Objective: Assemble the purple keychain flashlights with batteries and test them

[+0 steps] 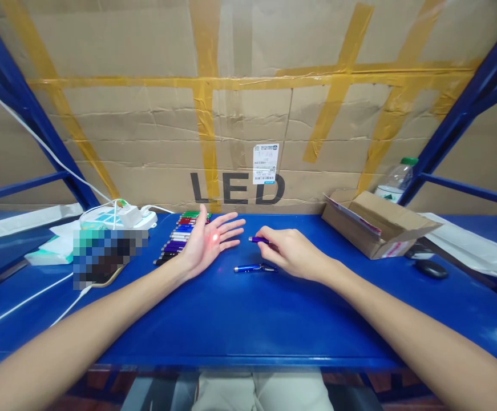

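Note:
My right hand (293, 251) is closed around a small purple laser pointer (257, 240), its front end facing left. A bright red spot from it shines on the palm of my left hand (207, 242), which is held up with fingers spread and nothing in it. Below the laser pointer, a shiny blue pen-shaped piece (248, 268) with silver parts lies on the blue table (248, 319), near my right fingers. Behind my left hand, several pen-shaped pieces (173, 246) in green, red, blue, white, purple and black lie in a row, partly hidden by that hand.
At the left are a phone (106, 274), white cables, a power strip (145, 217) and a tissue pack (49, 251). To the right stand an open cardboard box (370, 228), a black mouse (431, 269) and a bottle (396, 180). Taped cardboard (154, 131) walls the back.

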A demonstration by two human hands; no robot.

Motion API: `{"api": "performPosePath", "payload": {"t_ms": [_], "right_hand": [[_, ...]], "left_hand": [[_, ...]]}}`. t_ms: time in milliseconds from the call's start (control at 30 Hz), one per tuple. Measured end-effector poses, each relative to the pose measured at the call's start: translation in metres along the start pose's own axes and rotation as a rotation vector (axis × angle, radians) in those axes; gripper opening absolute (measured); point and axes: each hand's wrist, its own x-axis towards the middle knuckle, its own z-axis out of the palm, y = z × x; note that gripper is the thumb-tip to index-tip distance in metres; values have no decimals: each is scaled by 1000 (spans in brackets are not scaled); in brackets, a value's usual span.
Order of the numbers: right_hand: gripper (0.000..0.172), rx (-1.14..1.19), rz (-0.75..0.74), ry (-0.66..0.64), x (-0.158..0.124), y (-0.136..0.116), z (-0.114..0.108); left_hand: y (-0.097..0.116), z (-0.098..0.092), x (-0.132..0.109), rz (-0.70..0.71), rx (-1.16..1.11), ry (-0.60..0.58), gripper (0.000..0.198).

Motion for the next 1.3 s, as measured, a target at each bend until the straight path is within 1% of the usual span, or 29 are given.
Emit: {"api": "performPosePath", "payload": {"t_ms": [100,200,367,467,533,600,667,767,833,933,1000,1133,1233,1300], "right_hand": [[19,-42,46,-35,1,-2,-3],[18,-73,64,-75,1,-4,-4],[21,-33,47,-50,2,-6,-6],[15,-52,67,-92,2,-7,-9],[13,-26,57,-127,3,-7,-10],[15,40,31,-114,3,-6,-11],[19,84,16,-71,2,-5,-12],[21,56,22,-36,2,-4,-11],[19,49,19,-50,2,-4,-11],[15,123,-18,-93,2,-5,-10],[16,163,-35,-96,2,-6,-9],[22,96,-1,-51,2,-6,-9],[19,41,12,-81,2,-5,-9],[18,54,-5,-108,2,-5,-8]], "left_hand": [[0,1,1,-3,13,53,87],[0,1,1,4,22,65,87],[-2,0,2,16,43,81,85],[-2,1,2,4,49,95,86],[-2,2,1,-4,46,96,86],[-2,2,1,-11,35,95,85],[-1,2,1,-15,21,94,85],[-1,2,0,-17,0,89,86],[0,2,0,-19,-11,84,86],[0,3,0,-23,-15,80,87],[0,3,1,-22,-22,79,88],[-1,0,2,-21,-33,74,88],[-1,-1,2,-24,-28,70,87],[-1,-1,2,-27,-29,72,88]]}}
